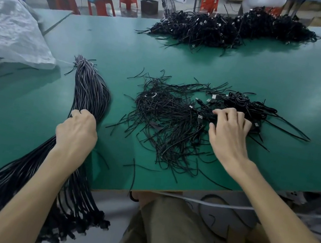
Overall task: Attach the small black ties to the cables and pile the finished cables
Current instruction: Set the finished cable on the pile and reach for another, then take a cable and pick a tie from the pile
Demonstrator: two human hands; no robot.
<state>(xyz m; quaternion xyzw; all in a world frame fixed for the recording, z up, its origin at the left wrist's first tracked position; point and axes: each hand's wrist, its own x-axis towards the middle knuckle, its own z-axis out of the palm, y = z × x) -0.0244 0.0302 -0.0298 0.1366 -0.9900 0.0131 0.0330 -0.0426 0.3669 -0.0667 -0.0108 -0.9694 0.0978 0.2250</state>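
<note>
Though tangled, cables (pixel 242 103) beneath right fingers (pixel 224 113).

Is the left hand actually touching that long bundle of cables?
Touching. The head view shows the left hand lying on the bundle, with its fingers curled into the strands and gripping them.

Left hand (pixel 77 131) clenched; right hand (pixel 229 132) forward, fingers curled.

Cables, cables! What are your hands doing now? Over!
Left hand grips the long cable bundle. Right hand on the small cable pile, grip unclear. Loose ties heaped between them.
</note>
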